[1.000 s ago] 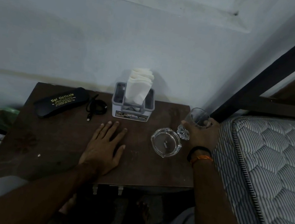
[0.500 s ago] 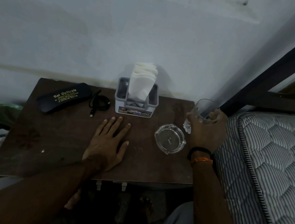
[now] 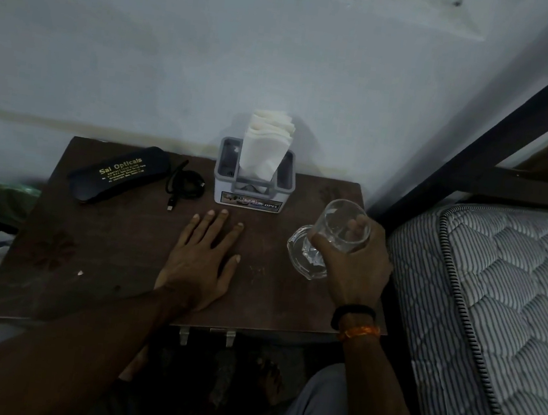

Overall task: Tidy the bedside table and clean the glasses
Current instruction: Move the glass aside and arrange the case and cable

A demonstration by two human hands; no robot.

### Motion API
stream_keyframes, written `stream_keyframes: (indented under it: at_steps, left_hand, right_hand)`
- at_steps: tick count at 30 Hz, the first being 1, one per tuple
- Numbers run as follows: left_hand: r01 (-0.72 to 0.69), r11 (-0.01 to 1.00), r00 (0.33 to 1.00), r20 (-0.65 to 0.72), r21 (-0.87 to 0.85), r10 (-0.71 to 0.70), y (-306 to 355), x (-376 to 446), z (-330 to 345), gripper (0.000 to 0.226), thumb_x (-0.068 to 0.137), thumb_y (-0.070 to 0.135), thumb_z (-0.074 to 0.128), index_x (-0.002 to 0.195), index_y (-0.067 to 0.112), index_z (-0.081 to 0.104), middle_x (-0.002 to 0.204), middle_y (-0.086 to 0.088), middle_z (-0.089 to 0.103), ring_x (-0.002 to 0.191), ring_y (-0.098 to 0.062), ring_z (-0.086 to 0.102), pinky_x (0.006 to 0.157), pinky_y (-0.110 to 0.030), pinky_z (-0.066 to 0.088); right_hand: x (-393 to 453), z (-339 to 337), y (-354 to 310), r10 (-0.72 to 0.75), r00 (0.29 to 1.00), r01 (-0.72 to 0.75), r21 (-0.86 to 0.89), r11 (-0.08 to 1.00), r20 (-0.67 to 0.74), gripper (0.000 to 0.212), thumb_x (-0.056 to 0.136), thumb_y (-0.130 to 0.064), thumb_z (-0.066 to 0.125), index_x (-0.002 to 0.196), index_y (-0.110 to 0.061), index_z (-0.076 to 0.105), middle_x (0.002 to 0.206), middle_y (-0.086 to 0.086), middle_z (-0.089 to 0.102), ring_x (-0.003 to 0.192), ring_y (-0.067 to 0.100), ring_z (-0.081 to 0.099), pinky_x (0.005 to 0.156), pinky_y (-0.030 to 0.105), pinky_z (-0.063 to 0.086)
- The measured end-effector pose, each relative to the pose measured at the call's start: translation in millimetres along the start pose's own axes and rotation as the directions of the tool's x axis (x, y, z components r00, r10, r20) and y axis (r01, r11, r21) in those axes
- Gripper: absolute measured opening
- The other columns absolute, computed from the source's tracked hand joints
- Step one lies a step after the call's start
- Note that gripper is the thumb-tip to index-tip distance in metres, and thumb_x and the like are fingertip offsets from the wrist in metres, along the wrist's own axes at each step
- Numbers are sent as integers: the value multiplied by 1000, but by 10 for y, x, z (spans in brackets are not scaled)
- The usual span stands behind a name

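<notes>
Dim, murky light; wide-angle edge distortion.

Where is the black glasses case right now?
The black glasses case lies at the table's back left corner near the wall, just left of the coiled black cable.

Blk glasses case (image 3: 119, 174), striped mattress (image 3: 495, 303)

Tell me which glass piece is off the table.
The drinking glass, gripped by the right hand. The glass ashtray rests on the table.
</notes>
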State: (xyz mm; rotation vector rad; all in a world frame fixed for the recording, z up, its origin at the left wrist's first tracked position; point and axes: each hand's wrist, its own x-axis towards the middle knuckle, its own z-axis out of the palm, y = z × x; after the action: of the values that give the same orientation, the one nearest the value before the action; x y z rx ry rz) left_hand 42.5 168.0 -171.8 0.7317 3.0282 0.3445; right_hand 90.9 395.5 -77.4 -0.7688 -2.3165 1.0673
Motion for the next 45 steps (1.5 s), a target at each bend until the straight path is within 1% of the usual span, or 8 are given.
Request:
stream_keyframes:
  at_steps: [6, 14, 18, 23, 27, 33, 40, 45]
  left_hand:
    - [9, 1000, 1000, 14, -14, -9, 9, 3, -15, 66, 95, 57, 20, 155, 32, 15, 165, -5, 9, 153, -23, 2, 124, -46, 7]
    - [10, 1000, 1000, -1, -4, -10, 11, -4, -13, 64, 96, 56, 20, 155, 32, 17, 165, -4, 10, 153, -22, 4, 124, -46, 8]
    - [8, 1000, 1000, -11, -12, -8, 14, -1, -12, 64, 96, 56, 22, 154, 31, 20, 164, -4, 13, 152, -23, 6, 124, -46, 9]
    - [18, 1000, 1000, 3, -4, -18, -2, 7, 7, 65, 95, 58, 22, 155, 33, 17, 165, -2, 9, 153, -21, 2, 124, -45, 9]
    - [25, 1000, 1000, 1, -18, -25, 4, 14, -2, 64, 95, 58, 24, 155, 34, 17, 165, -1, 8, 153, -19, 1, 124, -44, 7]
    - [39, 999, 999, 0, -24, -39, 2, 13, -6, 64, 95, 58, 24, 154, 34, 19, 165, -1, 10, 153, -18, 2, 124, -44, 9]
    - [48, 998, 999, -12, -38, -48, 11, 2, -1, 62, 96, 57, 27, 154, 35, 20, 165, 0, 13, 153, -18, 3, 124, -43, 9]
    - [53, 998, 999, 5, -41, -53, 9, 5, -4, 62, 97, 58, 25, 154, 37, 15, 165, 2, 7, 153, -16, -1, 125, -42, 6]
  right_hand:
    - [-10, 51, 90, 27, 999, -27, -8, 1000, 22, 79, 58, -37, 90, 126, -19, 55, 122, -1, 64, 109, 19, 62, 90, 31, 50]
    - [-12, 49, 151, 57, 995, -64, 86, 994, 80, 80, 58, -33, 91, 127, -22, 52, 119, -10, 60, 107, 12, 59, 90, 34, 53]
    - [-73, 88, 261, 101, 986, -117, 120, 986, 136, 93, 53, -26, 94, 134, -22, 49, 126, -7, 59, 112, 13, 58, 94, 32, 51]
    - [-90, 232, 404, 184, 959, -171, -77, 982, 214, 113, 29, -63, 81, 131, -22, 53, 128, -1, 61, 117, 18, 58, 96, 26, 47]
    - [-65, 281, 434, 214, 956, -183, -162, 970, 199, 118, 22, -70, 74, 128, -20, 56, 124, 1, 63, 113, 22, 61, 95, 40, 54]
    - [-20, 294, 421, 218, 960, -199, -116, 973, 178, 109, 32, -56, 85, 130, -19, 54, 129, 3, 61, 117, 23, 59, 99, 39, 51]
    - [146, 357, 381, 147, 984, -147, -3, 989, 99, 99, 39, -63, 70, 125, -16, 58, 121, 6, 66, 111, 25, 63, 94, 41, 54]
    - [328, 428, 408, 159, 985, -163, 63, 985, 66, 91, 56, -31, 91, 136, -18, 50, 130, 4, 63, 117, 24, 60, 99, 28, 45]
